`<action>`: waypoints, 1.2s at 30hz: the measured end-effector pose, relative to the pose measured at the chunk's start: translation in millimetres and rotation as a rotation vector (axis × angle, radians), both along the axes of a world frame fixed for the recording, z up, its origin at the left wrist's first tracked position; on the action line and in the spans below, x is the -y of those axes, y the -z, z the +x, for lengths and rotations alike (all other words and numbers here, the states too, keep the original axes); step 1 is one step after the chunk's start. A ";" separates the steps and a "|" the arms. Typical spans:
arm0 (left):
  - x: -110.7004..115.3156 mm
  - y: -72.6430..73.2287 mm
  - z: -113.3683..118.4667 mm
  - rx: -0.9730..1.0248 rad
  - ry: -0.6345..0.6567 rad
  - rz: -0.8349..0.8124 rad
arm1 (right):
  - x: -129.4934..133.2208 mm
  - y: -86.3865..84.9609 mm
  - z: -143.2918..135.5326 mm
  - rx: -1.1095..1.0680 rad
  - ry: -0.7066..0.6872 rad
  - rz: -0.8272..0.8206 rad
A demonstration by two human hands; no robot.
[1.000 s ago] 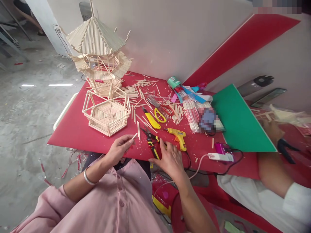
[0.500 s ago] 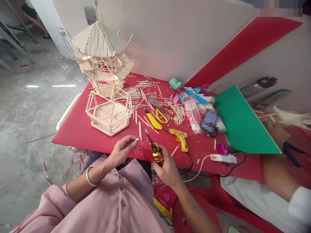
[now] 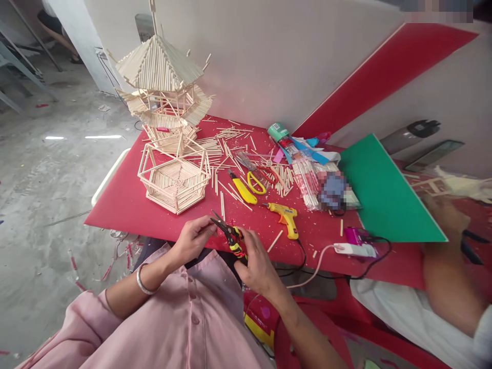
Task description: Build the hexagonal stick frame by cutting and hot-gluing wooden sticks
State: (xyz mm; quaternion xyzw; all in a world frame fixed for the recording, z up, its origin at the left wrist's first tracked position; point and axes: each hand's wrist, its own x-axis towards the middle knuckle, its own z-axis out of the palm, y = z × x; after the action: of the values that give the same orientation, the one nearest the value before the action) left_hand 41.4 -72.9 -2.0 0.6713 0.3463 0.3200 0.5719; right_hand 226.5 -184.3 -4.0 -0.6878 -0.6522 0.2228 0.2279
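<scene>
Red desk (image 3: 119,210) with roofed stick tower (image 3: 159,64), apparently well advanced.
Note hexagonal frame (image 3: 179,180) in front, floored, sides seemingly unfinished; right hand (image 3: 257,262) curled round pliers (image 3: 235,242); left hand (image 3: 193,240) pinched beside their tips, contents unclear; loose sticks (image 3: 207,147) unused.

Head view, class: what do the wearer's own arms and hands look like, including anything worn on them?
The left hand is ungloved, with a silvery, band-like bracelet at its wrist and a loose pink sleeve farther up. The right hand is also ungloved; its visible forearm shows no sleeve or bracelet.
</scene>
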 end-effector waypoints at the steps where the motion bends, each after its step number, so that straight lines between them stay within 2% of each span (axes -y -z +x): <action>1: -0.2 -0.8 0.1 -0.006 0.004 0.009 | 0.6 0.2 -0.3 0.000 0.002 -0.002; 10: 0.9 -4.2 2.6 -0.051 -0.013 0.029 | 1.1 10.6 -5.2 0.056 0.033 0.020; 18: 5.6 -8.7 4.6 -0.054 -0.007 -0.044 | 1.6 4.8 -5.4 0.009 0.070 -0.033; 24: 8.4 -4.3 7.2 -0.055 0.006 -0.106 | 5.7 4.4 -4.2 -0.004 0.069 -0.072; 29: 8.5 0.8 9.1 -0.034 -0.026 -0.163 | 13.3 13.2 -3.8 0.112 0.182 -0.087; 33: 6.9 0.2 9.5 0.045 -0.049 -0.273 | 10.1 15.3 4.3 0.186 0.212 -0.092; 36: 6.0 -0.3 7.2 0.118 -0.094 -0.370 | 2.5 13.8 14.2 0.375 0.275 -0.130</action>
State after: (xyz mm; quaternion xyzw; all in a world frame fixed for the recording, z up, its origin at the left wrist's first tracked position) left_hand 48.6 -78.9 -1.7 0.5181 0.3961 0.3159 0.6891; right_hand 240.7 -186.8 -17.9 -0.8128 -0.5675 0.0996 0.0861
